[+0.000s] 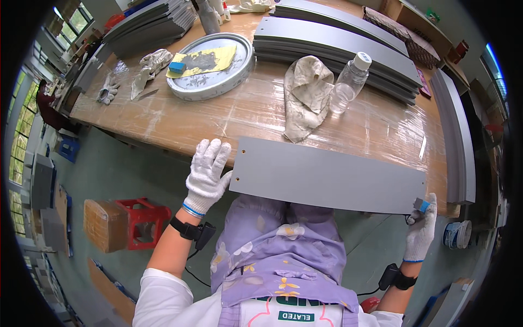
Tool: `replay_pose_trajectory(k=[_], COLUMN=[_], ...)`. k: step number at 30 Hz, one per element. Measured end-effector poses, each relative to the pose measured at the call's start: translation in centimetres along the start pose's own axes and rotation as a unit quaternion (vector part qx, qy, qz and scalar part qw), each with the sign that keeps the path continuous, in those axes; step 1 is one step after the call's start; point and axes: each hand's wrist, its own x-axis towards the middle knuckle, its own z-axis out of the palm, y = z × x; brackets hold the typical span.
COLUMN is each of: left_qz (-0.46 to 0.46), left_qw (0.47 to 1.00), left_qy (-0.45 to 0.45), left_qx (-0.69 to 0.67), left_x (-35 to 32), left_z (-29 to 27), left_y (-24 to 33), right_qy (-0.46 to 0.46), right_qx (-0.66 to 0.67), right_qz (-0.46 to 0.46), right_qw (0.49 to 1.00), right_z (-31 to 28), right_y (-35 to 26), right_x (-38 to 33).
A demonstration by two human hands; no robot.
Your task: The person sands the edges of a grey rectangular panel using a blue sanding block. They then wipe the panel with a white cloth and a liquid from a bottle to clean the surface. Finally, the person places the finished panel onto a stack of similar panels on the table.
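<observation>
A long grey panel lies along the near edge of the table and overhangs it toward my lap. Two small holes show at its left end. My left hand, in a white knit glove, is at that end with its fingers stretched out and its thumb by the panel's edge. At the right end, my gloved right hand pinches a small blue and grey block against or just beside the panel's corner; exact contact is unclear. Dark smudges mark the right glove's fingertips.
Beyond the panel are a crumpled stained cloth, a clear bottle with a white cap and stacked grey panels. A round tub lid bears yellow sandpaper and a blue block. A red stool stands at left.
</observation>
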Motion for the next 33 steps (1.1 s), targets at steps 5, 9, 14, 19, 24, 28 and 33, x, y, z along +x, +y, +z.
replay_pose_trajectory(k=[5,9,14,19,24,28,33], left_qz=[0.035,0.010,-0.021,-0.015,-0.004,0.035,0.201], left_qw=[0.998,0.995,0.986,0.987,0.989,0.992,0.972], left_qy=[-0.008,0.029,0.062,0.071,0.058,0.018,0.002], left_qx=[-0.048,-0.093,-0.152,-0.145,-0.135,-0.122,-0.120], left_x=[1.3,0.5,0.4,0.6,0.8,1.3,4.0], left_z=[1.0,1.8,1.7,1.9,2.2,1.4,-1.4], left_y=[0.4,0.2,0.6,0.4,0.4,0.2,0.2], right_qy=[-0.177,-0.278,-0.455,-0.431,-0.458,-0.570,-0.753], right_qx=[-0.067,-0.158,-0.480,-0.600,-0.646,-0.486,-0.192], right_qz=[0.107,0.084,-0.181,-0.317,-0.322,-0.172,0.160], right_qw=[0.976,0.944,0.728,0.595,0.519,0.640,0.608], right_z=[13.8,29.3,44.8,54.1,53.6,45.5,26.3], right_y=[-1.5,0.3,5.5,12.5,11.5,2.5,-3.0], right_x=[0.4,1.6,5.0,7.2,6.8,2.9,0.2])
